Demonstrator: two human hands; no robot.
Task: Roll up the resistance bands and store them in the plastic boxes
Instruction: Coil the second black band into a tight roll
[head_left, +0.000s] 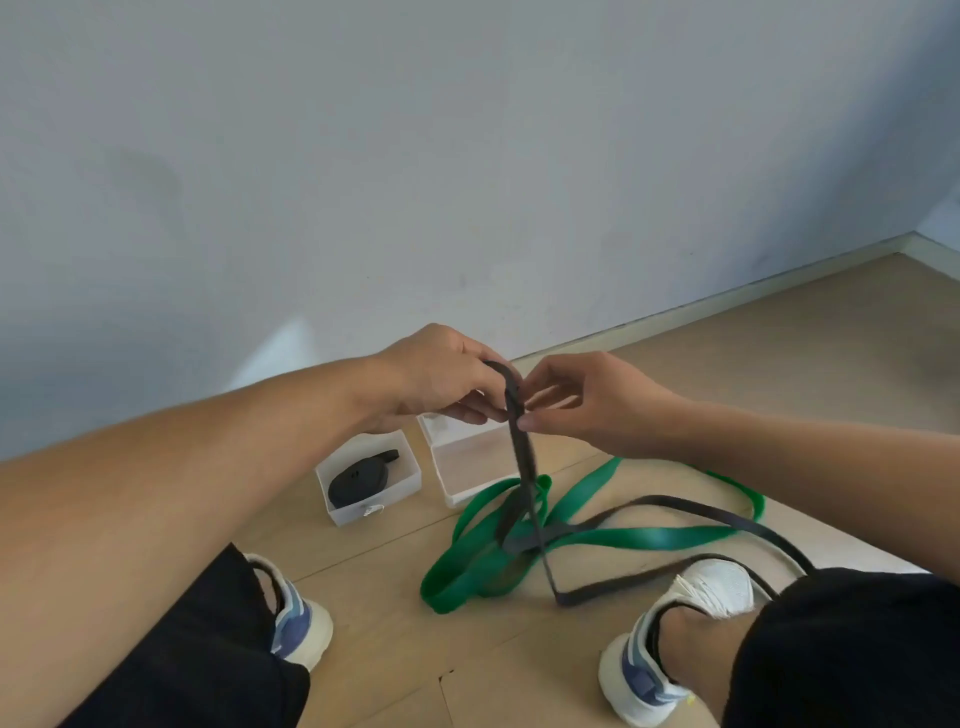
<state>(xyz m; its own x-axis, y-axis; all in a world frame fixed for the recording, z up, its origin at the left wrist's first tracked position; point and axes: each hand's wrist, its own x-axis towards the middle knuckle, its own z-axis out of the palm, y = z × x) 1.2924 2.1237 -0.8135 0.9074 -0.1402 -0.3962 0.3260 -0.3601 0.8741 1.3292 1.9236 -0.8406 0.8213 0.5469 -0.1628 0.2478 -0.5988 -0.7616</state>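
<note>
My left hand (441, 376) and my right hand (582, 402) meet above the floor, both pinching the folded top end of a thin black resistance band (524, 457). The band hangs down from my fingers and trails in a long loop across the floor toward my right foot. Under it a wide green resistance band (634, 538) lies loose in tangled loops. A small plastic box (410, 480) on the left holds a rolled black band (358, 480). Beside it, a second plastic box (452, 488) stands open with nothing visible inside, partly hidden by my hands.
A grey wall with a baseboard (727, 296) runs close behind the boxes. The floor is light wood planks. My left shoe (298, 618) and right shoe (691, 597) sit near the bands; the black band's loop touches the right shoe.
</note>
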